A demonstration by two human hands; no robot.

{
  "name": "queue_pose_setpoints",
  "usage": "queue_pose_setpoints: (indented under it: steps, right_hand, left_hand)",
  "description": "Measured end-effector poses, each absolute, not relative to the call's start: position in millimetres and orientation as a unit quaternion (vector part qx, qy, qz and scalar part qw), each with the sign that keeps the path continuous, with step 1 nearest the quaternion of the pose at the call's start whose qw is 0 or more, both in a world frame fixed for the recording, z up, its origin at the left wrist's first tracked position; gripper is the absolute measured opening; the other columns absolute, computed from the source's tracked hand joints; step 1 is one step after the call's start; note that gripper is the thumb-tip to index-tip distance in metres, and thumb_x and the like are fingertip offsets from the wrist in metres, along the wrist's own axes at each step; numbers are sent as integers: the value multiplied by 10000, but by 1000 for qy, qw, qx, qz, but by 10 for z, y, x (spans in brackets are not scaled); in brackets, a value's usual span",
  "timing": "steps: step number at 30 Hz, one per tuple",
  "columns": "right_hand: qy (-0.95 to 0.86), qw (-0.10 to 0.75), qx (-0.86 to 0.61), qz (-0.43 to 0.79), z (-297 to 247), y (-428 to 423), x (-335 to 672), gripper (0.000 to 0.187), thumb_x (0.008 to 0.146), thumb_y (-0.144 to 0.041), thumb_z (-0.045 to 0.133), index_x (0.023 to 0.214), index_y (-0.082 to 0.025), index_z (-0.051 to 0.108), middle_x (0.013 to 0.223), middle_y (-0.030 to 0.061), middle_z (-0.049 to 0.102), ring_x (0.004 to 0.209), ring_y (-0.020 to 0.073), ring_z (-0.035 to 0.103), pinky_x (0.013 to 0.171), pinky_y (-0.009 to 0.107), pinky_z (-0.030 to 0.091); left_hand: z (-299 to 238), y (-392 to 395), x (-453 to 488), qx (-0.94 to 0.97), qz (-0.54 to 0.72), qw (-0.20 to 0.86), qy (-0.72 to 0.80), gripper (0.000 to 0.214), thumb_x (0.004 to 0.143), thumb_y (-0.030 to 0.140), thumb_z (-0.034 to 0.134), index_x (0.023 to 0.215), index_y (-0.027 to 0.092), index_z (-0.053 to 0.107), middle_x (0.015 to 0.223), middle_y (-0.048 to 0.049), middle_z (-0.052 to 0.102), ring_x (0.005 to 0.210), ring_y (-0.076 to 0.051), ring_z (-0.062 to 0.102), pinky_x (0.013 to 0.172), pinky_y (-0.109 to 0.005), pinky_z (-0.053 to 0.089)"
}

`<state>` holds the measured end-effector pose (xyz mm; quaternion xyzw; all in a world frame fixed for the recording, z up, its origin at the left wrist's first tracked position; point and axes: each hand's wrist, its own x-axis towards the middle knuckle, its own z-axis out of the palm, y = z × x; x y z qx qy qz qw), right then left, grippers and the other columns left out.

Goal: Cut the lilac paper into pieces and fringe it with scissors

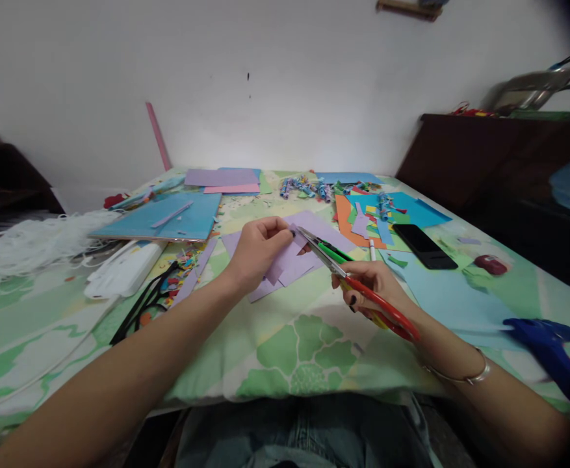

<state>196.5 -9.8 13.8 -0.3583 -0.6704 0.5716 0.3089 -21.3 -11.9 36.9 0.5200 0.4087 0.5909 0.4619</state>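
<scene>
My left hand (258, 250) is closed in a pinch on a small piece of lilac paper (288, 259), held just above the green-patterned cloth (294, 351). My right hand (375, 286) grips red-handled scissors (362, 289). Their blades point up and left, and the tips meet the lilac piece beside my left fingers. More lilac sheets (314, 227) lie flat under and behind the held piece. A green pen (333, 250) lies beside the blades.
A black phone (424, 246) lies at right, with orange, blue and mixed paper scraps (372, 218) behind it. A light blue sheet (440, 292) and a blue tool (548, 344) are at right. A blue board (168, 218), a white case (123, 270) and white string (26, 244) lie at left.
</scene>
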Motion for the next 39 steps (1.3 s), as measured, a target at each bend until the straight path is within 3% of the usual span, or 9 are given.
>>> queue_pose_setpoints:
  steps: [17,27,39]
  right_hand:
    - [-678,311,-359,561,101,-82,1980,347,592,-376,778,789,-136,624,462,-40,547,290,36,354,274,150,302]
    - [-694,292,-257,606,55,-17,2010,426,617,-468,783,818,-144,592,540,-16,584,370,66,447,319,160,396]
    - [-686,293,-276,605,50,-36,2013,430,619,-466,788,833,-140,606,521,-25,570,363,61,426,313,158,355]
  left_hand:
    - [335,-103,-223,519,586,461,417,57,680,191,621,657,154,585,622,-23,684,495,-105,567,437,-199,358]
    - [347,-104,-221,509,595,469,408,67,674,196,637,654,154,589,617,-19,685,488,-102,569,446,-198,373]
    - [356,-107,-210,513,594,463,411,54,675,182,625,653,157,583,591,-12,665,513,-110,583,451,-200,369]
